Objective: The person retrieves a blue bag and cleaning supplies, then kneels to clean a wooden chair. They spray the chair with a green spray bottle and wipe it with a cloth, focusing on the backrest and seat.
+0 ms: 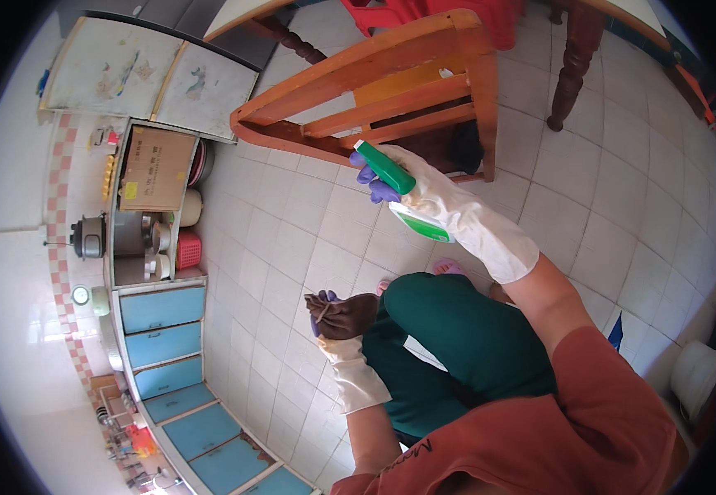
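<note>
My right hand (404, 170), in a rubber glove with purple fingers and a long whitish cuff, grips a spray bottle (423, 224) with a green trigger head. The nozzle points toward an orange-brown wooden chair (383, 59) with a slatted frame, just beyond the hand. A bunched brown cloth (352, 314) is held in my left hand (336, 349), gloved the same way, beside my knee. Part of the cloth hides the left fingers. My dark green trousers (457, 328) are bent at the knees over the tiled floor.
Blue cabinets (203, 433) line the left wall. Their open shelf holds a cardboard box (159, 168), pots and a red basket (188, 250). A turned wooden table leg (571, 68) and red plastic stools (395, 13) stand beyond the chair. A white bucket-like container (698, 378) sits at right.
</note>
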A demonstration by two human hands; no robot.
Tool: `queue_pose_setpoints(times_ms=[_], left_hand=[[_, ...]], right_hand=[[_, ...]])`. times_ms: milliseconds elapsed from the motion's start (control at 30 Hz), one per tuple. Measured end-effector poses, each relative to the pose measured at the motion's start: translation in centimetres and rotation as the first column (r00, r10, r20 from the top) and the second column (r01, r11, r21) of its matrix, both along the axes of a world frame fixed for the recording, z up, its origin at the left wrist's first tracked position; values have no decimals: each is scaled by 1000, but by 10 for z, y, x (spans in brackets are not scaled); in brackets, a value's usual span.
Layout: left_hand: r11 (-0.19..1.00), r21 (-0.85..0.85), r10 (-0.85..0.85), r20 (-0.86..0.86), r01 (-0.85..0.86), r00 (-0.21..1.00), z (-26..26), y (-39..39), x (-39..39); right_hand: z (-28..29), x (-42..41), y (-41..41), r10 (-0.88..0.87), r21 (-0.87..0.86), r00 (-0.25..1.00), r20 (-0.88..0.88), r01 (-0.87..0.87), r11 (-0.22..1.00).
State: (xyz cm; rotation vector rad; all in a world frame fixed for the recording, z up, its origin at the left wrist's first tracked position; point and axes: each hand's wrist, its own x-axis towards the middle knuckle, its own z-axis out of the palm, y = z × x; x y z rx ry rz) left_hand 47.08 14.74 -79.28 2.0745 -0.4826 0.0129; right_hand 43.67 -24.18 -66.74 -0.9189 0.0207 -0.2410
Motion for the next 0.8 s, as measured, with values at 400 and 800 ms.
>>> queue_pose_setpoints(times_ms=[400,800], left_hand=[[977,-211,-69,-174,31,982,-52,28,11],[737,-669,-200,-349,-94,916,-46,18,3]], right_hand=[[66,37,20,32,-23,970,241,-27,999],[84,59,46,-134,30,973,190,131,991]])
